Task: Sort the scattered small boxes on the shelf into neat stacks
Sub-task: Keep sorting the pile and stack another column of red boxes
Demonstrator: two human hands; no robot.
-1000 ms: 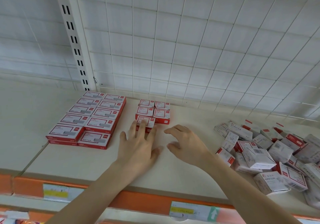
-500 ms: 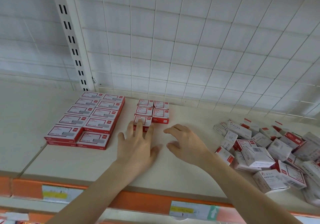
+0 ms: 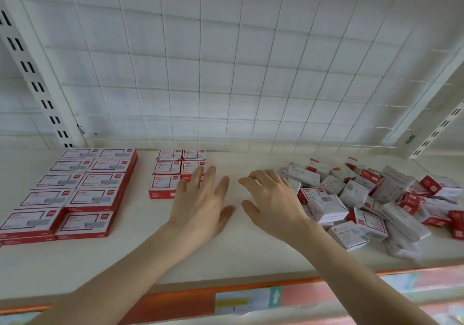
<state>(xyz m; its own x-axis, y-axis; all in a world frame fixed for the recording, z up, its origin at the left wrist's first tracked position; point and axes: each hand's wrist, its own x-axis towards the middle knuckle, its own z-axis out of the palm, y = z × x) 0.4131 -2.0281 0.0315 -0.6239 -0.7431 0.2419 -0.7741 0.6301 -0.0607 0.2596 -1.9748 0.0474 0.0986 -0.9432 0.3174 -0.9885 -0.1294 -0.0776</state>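
We see the left hand point(image 3: 200, 206) shifted right. Its spread fingers have left the near-left small box point(image 3: 164, 185), now fully uncovered, and overlap the neighbouring stack point(image 3: 188, 167) farther right. The right hand point(image 3: 275, 204) has also moved right, its loosely bent fingers reaching the left edge of the scattered pile point(image 3: 364, 199).

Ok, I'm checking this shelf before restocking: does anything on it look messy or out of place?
Yes: the heap of small boxes at the right is jumbled, boxes tilted and overlapping at all angles. The large red boxes at the left and the small stacks in the middle lie in tidy rows.
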